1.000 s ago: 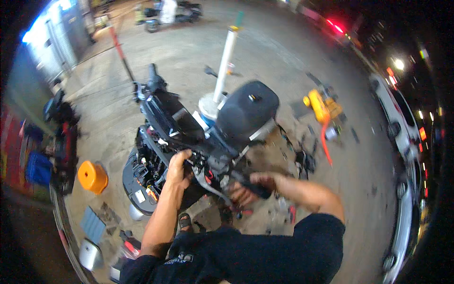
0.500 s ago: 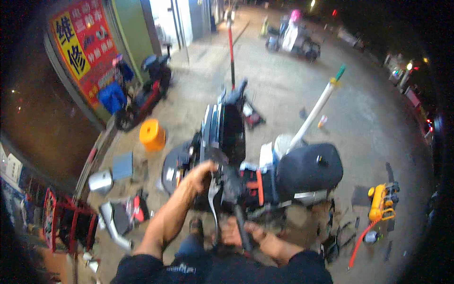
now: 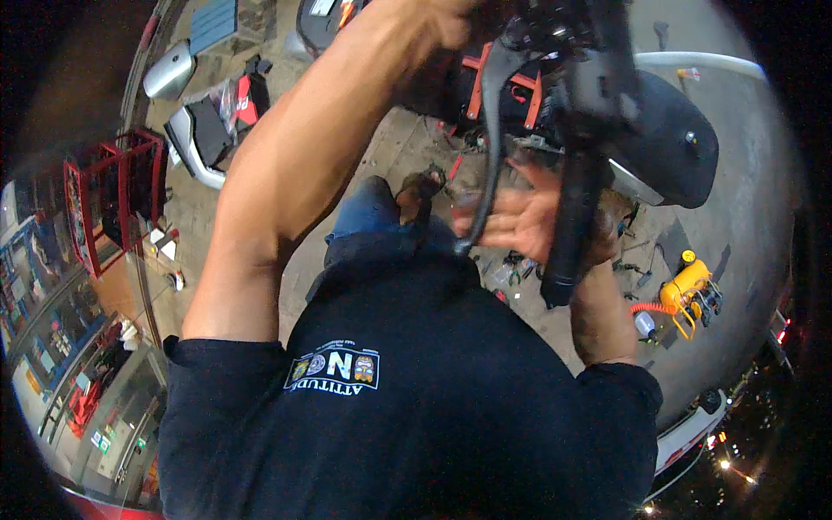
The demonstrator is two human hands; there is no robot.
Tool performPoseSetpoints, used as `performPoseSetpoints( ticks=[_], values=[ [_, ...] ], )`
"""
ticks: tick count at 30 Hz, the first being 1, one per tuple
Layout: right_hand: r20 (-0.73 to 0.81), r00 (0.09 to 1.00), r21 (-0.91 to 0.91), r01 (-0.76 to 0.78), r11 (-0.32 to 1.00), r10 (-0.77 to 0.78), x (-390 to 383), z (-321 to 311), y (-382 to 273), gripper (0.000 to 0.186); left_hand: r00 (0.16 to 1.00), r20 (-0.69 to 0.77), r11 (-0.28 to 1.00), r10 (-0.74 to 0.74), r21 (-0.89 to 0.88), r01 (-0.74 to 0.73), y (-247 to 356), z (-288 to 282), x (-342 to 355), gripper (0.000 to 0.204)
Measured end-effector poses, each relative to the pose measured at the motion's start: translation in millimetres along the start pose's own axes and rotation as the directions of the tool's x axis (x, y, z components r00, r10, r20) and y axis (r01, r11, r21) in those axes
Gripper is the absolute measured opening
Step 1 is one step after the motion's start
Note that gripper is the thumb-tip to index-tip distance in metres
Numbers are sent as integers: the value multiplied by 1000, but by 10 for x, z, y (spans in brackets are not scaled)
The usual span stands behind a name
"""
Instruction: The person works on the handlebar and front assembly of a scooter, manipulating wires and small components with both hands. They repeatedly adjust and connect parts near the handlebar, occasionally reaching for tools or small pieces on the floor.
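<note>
Close in front of me, a scooter's black handlebar grip (image 3: 576,217) points down toward my body, with a grey brake lever (image 3: 494,130) beside it. My right hand (image 3: 529,212) is behind the lever and the grip, palm up and fingers spread, holding nothing. The grip covers part of that palm and wrist. At the top edge, my left hand (image 3: 444,19) reaches to the dark handlebar mount area; its fingers are cut off or lost in shadow. Beyond the bar are red metal brackets (image 3: 475,87) and a black rounded seat (image 3: 685,143).
At right stands a yellow air compressor (image 3: 687,286) with a coiled red hose. Silver and black body panels (image 3: 198,143) lie at left, near a red metal rack (image 3: 117,195). Several small tools and parts (image 3: 516,269) are scattered on the ground below the handlebar.
The view has tilted down and come nearer the handlebar, which now looks larger and higher. My left hand has shifted to the top edge; my right hand remains behind the grip, its spread fingers plainer.
</note>
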State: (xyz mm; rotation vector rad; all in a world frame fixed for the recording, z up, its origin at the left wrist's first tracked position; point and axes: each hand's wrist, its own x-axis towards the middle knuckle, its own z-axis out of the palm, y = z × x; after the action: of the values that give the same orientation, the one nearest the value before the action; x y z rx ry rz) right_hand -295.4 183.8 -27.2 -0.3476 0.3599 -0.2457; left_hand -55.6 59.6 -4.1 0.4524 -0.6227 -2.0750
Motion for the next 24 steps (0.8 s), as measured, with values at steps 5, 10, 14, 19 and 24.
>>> performPoseSetpoints(
  ticks=[5,10,14,19,24],
  values=[
    [-123,991,-125,29,992,-44,-184,-101,-77,119,997,67,996,-43,81,38,31,-93,129,24],
    [-87,963,-139,242,960,-255,-46,-69,66,128,1000,-27,990,-7,142,10,7,-91,183,23],
    [315,903,128,265,956,-292,192,-75,76,125,998,-15,989,53,141,-51,7,-117,252,22],
    [166,910,33,379,925,-379,147,15,139,117,1000,-19,998,-14,68,15,47,-106,205,28],
    [69,951,50,298,953,-301,205,190,123,129,1000,-7,984,26,174,-25,89,-67,104,29]
  ],
)
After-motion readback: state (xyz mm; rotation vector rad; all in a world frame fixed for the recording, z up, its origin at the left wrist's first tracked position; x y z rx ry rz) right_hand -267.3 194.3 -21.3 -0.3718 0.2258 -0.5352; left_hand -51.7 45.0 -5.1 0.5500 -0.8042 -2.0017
